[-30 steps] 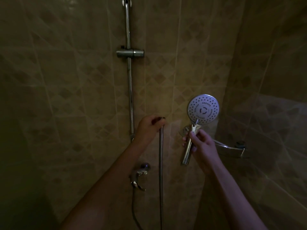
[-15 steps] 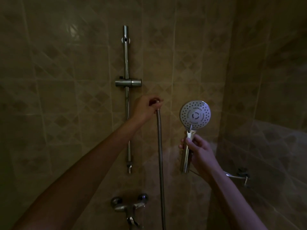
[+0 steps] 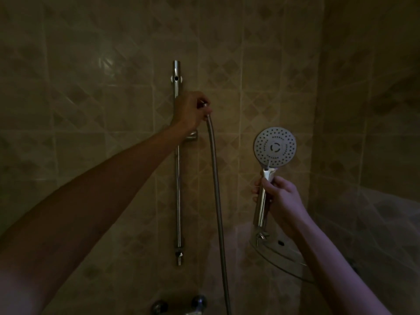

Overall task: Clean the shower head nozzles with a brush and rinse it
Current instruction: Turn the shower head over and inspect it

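Right hand [image 3: 280, 198] curled round the chrome handle of the shower head [image 3: 275, 147], held upright with the nozzle face toward the camera, right of the rail [image 3: 177, 169]. Left hand [image 3: 189, 111] raised high beside the rail, pinching the top end of the hose [image 3: 217, 196], hanging down toward the tap [image 3: 179, 306]. Dim tiled wall [image 3: 91, 87] behind.

Hose [image 3: 216, 178] between rail [image 3: 178, 178] and shower head [image 3: 275, 146]

Round grey shower head [image 3: 275, 147] upright, nozzle face seemingly toward camera, chrome handle below.
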The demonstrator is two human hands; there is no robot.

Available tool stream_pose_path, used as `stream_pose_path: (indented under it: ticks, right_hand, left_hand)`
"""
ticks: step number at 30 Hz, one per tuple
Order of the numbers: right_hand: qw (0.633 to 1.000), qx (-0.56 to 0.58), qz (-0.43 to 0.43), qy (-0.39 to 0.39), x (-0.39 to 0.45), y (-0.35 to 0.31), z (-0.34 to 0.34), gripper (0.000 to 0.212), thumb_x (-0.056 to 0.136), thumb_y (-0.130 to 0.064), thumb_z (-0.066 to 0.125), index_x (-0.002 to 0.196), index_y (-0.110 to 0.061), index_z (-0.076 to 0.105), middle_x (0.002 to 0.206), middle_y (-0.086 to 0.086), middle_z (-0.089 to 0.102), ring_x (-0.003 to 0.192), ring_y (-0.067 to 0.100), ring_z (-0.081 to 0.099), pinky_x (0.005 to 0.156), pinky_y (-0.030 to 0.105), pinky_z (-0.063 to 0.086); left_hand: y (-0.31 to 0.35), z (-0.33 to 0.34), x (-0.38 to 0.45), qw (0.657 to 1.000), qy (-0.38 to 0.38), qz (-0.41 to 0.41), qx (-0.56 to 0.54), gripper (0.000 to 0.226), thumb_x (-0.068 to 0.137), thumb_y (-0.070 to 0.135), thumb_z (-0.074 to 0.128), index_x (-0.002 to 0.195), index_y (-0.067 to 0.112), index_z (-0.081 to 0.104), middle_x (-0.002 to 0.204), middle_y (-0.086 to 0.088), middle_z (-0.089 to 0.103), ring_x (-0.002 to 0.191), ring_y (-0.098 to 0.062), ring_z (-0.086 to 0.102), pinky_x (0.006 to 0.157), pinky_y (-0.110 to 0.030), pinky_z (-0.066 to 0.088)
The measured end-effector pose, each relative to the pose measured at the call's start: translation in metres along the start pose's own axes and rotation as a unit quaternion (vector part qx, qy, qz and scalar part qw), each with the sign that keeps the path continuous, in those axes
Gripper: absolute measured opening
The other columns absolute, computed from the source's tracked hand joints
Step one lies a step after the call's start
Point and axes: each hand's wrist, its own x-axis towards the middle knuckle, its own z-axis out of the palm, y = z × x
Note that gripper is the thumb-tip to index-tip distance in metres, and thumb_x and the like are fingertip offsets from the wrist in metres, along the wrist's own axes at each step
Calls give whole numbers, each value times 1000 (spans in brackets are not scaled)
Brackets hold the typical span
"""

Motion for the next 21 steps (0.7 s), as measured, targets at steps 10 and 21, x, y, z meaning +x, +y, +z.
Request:
stream_pose_path:
  ticks: [10, 21]
  right_hand:
    - [1000, -8, -20, 19, 20, -15, -2, 17, 95, -9, 52, 110, -8, 61, 99, 11, 68, 91, 23, 68, 85, 42, 55]
    - [1000, 9, -12, 18, 24, -21, -10, 22, 95, -7, 51, 116, -7, 58, 107, 14, 66, 95, 26, 67, 79, 37, 54]
  left_hand:
    - [-28, -5, 60, 976, -85, 25, 198, 16, 81, -10, 65, 97, -10, 66, 92, -22, 60, 77, -32, 63, 57, -29, 56]
    - [-79, -12, 44, 957, -142, 22, 254, 19, 78, -2, 71, 98, -5, 72, 104, -22, 69, 99, -34, 64, 88, -34, 50]
